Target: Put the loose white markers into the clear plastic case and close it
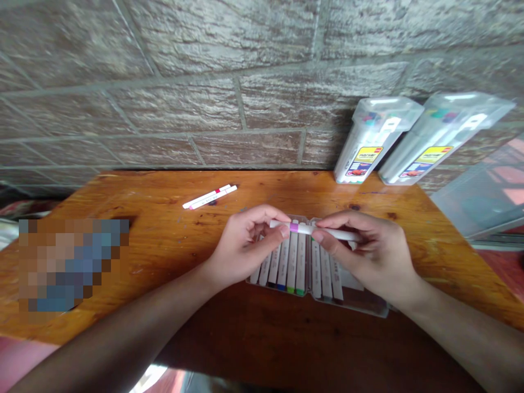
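Observation:
A white marker with a purple band lies level between my hands, above an opened clear case. Thumb and fingers of my left hand pinch its left end, beside the purple band. My right hand pinches the marker's right part, with the tip end running under the fingers. Below them the clear marker case is spread on the table in two halves. Several white markers with coloured ends fill the left half; a few more lie in the right half, partly hidden by my right hand.
Two loose white markers lie side by side on the wooden table, back left. Against the stone wall stand two clear marker cases, one narrower and one further right. A pixelated patch covers something at left.

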